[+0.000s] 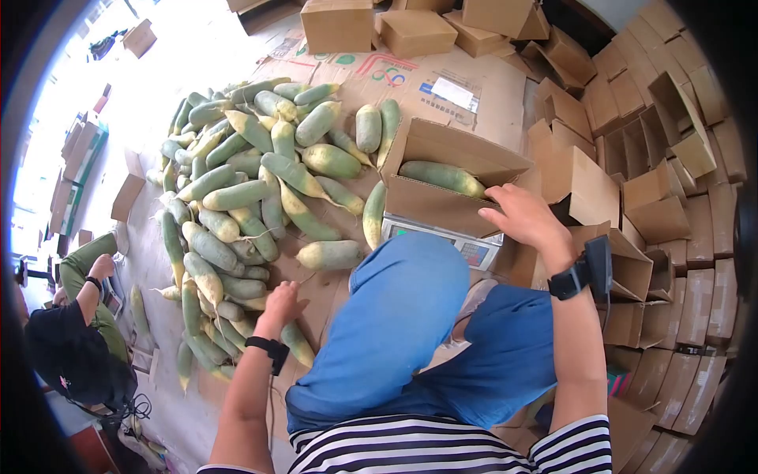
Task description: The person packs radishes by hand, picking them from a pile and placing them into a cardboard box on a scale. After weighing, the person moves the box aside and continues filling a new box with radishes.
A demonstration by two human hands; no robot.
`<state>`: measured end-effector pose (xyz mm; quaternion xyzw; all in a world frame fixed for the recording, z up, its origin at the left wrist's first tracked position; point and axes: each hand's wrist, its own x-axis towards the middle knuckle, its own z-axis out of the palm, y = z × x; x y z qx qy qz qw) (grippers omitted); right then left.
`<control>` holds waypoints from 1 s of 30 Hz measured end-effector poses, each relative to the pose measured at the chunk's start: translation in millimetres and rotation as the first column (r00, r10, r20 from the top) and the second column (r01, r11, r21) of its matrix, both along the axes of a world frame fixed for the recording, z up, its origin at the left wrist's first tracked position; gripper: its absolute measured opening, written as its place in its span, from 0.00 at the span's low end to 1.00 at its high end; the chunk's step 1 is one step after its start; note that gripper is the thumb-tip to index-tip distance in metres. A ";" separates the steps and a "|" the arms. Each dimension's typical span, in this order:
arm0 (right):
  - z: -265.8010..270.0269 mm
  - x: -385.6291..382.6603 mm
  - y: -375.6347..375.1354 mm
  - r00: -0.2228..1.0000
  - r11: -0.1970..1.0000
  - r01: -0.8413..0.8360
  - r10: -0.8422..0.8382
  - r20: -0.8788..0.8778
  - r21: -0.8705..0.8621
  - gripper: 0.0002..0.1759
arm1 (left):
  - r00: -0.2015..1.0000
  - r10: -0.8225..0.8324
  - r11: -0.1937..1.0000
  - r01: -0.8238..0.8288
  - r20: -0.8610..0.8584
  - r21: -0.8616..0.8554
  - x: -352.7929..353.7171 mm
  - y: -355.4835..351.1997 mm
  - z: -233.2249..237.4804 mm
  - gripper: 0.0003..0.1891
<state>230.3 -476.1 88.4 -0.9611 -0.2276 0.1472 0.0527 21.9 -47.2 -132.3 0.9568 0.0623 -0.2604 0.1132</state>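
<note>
A green radish (444,177) with a paler tip lies lengthwise inside an open cardboard box (438,196). The box rests on a scale (482,251) whose keypad shows below its near wall. At the box's right end, my right hand (527,215) grips the rim, fingers over the wall beside the radish's tip and thumb outside. To the left, my left hand (282,304) hovers by the lower right edge of a large heap of green radishes (229,197), its fingers loosely apart and nothing in them. One radish (297,344) lies just under it.
Flattened cardboard (505,95) covers the floor. Open boxes (584,186) stand close on my right, with stacked cartons (695,308) behind them. More boxes (418,33) line the far side. Another person (79,347) is at the left edge.
</note>
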 end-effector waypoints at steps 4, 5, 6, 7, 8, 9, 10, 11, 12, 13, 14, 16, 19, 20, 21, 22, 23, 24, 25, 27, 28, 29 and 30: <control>4.7 -0.8 4.5 1.000 1.000 -0.011 0.011 0.021 0.028 0.21 | 0.971 0.016 1.000 -0.009 0.239 -0.029 -3.1 -13.1 -35.5 0.27; 5.7 -1.2 6.7 1.000 1.000 -0.006 0.005 0.022 0.014 0.20 | 0.972 0.020 0.999 -0.014 0.232 -0.030 -0.2 -16.8 -38.6 0.27; 6.3 -1.1 8.7 1.000 1.000 0.001 -0.001 0.022 0.000 0.20 | 0.947 0.030 1.000 -0.027 0.320 -0.014 5.2 -19.5 -42.1 0.28; 6.8 -1.1 10.3 1.000 1.000 -0.001 0.001 0.014 0.000 0.20 | 0.914 0.036 0.999 -0.039 0.404 0.000 10.0 -19.4 -44.3 0.28; 7.2 -1.3 11.6 1.000 1.000 -0.004 0.004 0.021 0.006 0.20 | 0.918 0.036 0.999 -0.039 0.396 0.000 13.5 -17.1 -45.9 0.28; 7.1 -1.2 12.6 1.000 1.000 -0.007 0.007 0.028 0.011 0.20 | 0.940 0.098 0.995 -0.099 0.328 -0.014 16.0 -15.2 -47.5 0.26; 6.2 -0.6 12.5 1.000 1.000 -0.009 0.009 0.017 0.010 0.20 | 0.953 0.159 0.987 -0.159 0.256 -0.023 15.5 -14.2 -48.4 0.25; 4.7 0.4 11.7 0.999 1.000 -0.030 0.030 0.042 0.005 0.19 | 0.956 0.162 0.987 -0.162 0.245 -0.022 10.9 -9.0 -52.9 0.25; 2.9 0.6 11.5 0.997 0.999 -0.052 0.052 0.064 0.001 0.19 | 0.961 0.220 0.975 -0.214 0.167 -0.054 3.8 0.8 -59.0 0.23; 2.8 0.2 12.2 0.997 0.998 -0.056 0.056 0.050 0.004 0.19 | 0.958 0.275 0.960 -0.269 0.085 -0.080 -3.8 10.1 -63.6 0.21; 4.6 0.0 13.2 0.996 0.998 -0.054 0.053 0.068 0.013 0.19 | 0.956 0.288 0.957 -0.284 0.061 -0.058 -14.1 16.3 -64.8 0.19; 4.8 -1.3 15.3 0.994 0.998 -0.053 0.051 0.095 0.022 0.19 | 0.952 0.305 0.952 -0.305 0.016 -0.024 -42.0 23.9 -65.1 0.18; 5.7 -1.6 18.2 0.995 0.997 -0.073 0.072 0.067 0.007 0.19 | 0.954 0.297 0.954 -0.296 0.032 -0.043 -82.4 24.4 -49.7 0.22; 6.7 -2.0 20.4 0.995 0.997 -0.079 0.079 0.057 -0.004 0.19 | 0.952 0.306 0.951 -0.306 -0.003 -0.033 -90.3 22.6 -45.0 0.23; 6.1 -2.8 21.9 0.994 0.996 -0.090 0.090 0.055 0.005 0.19 | 0.949 0.315 0.949 -0.316 -0.034 -0.025 -95.2 21.7 -42.0 0.24; 5.8 -3.6 22.7 0.994 0.996 -0.093 0.092 0.054 0.008 0.20 | 0.945 0.325 0.945 -0.326 -0.032 -0.019 -98.1 22.7 -40.3 0.24; 5.6 -3.9 23.5 0.994 0.995 -0.095 0.094 0.055 0.010 0.20 | 0.945 0.326 0.943 -0.324 0.014 -0.072 -99.1 23.1 -37.4 0.24; 5.0 -4.1 24.5 0.993 0.994 -0.105 0.104 0.057 0.014 0.20 | 0.943 0.326 0.940 -0.317 0.060 -0.126 -99.5 22.5 -34.3 0.24; 4.3 -4.1 25.4 0.994 0.995 -0.098 0.097 0.047 0.002 0.20 | 0.940 0.335 0.938 -0.325 0.063 -0.123 -97.9 23.4 -31.6 0.24; 3.4 -3.3 25.5 0.995 0.995 -0.096 0.096 0.039 -0.005 0.20 | 0.831 0.393 0.919 -0.373 0.394 -0.130 -77.1 28.2 -5.4 0.22; 2.8 -3.2 25.3 0.994 0.995 -0.098 0.098 0.040 -0.006 0.20 | 0.727 0.313 0.942 -0.317 0.612 -0.106 -70.8 36.9 5.0 0.21; 2.1 -3.5 26.4 0.994 0.995 -0.099 0.099 0.041 -0.005 0.20 | 0.657 0.274 0.940 -0.337 0.703 -0.051 -63.8 42.9 23.8 0.20; 2.6 -3.9 28.2 0.994 0.995 -0.104 0.104 0.043 0.006 0.20 | 0.606 0.209 0.933 -0.358 0.767 0.028 -58.7 53.7 36.8 0.21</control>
